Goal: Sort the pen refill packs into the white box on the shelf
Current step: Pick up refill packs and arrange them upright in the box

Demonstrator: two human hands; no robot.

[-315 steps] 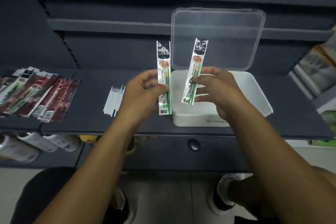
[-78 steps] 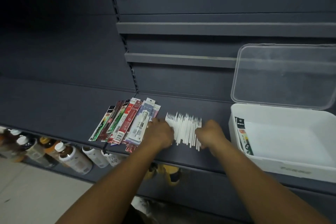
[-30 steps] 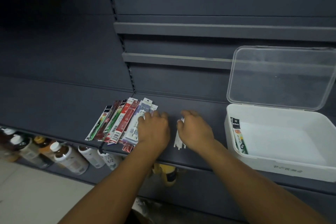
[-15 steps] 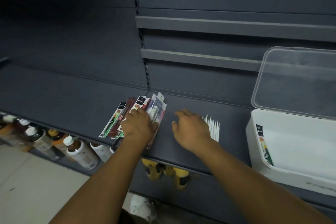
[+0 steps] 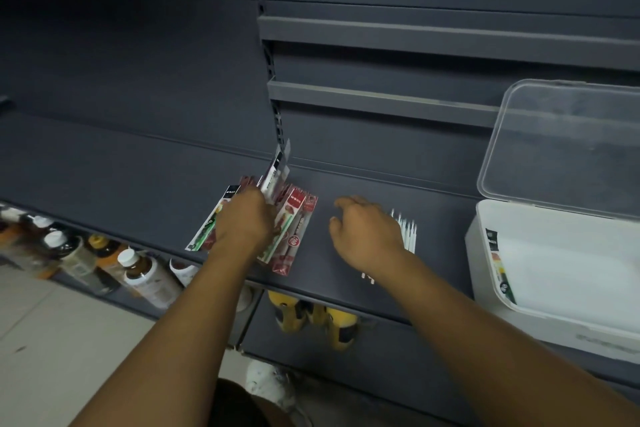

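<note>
A fan of pen refill packs (image 5: 294, 229), red, green and white, lies on the dark shelf (image 5: 138, 177). My left hand (image 5: 244, 222) is closed on a white refill pack (image 5: 277, 170) whose top end tilts up above the pile. My right hand (image 5: 367, 229) hovers just right of the pile, fingers loosely apart and holding nothing. Behind it lies a row of loose white refills (image 5: 408, 232). The white box (image 5: 491, 291) stands at the right with its clear lid (image 5: 561, 146) upright; refill packs (image 5: 498, 263) lie against its left inner wall.
Bottles (image 5: 138, 274) stand on the lower shelf at the left, and yellow items (image 5: 311, 315) hang under the shelf edge. Two narrow grey ledges (image 5: 381, 100) run across the back panel above the shelf.
My left hand has tipped the white pack further up off the pile. My right hand has stayed beside the pile, partly covering the white refills. The view has shifted slightly.
</note>
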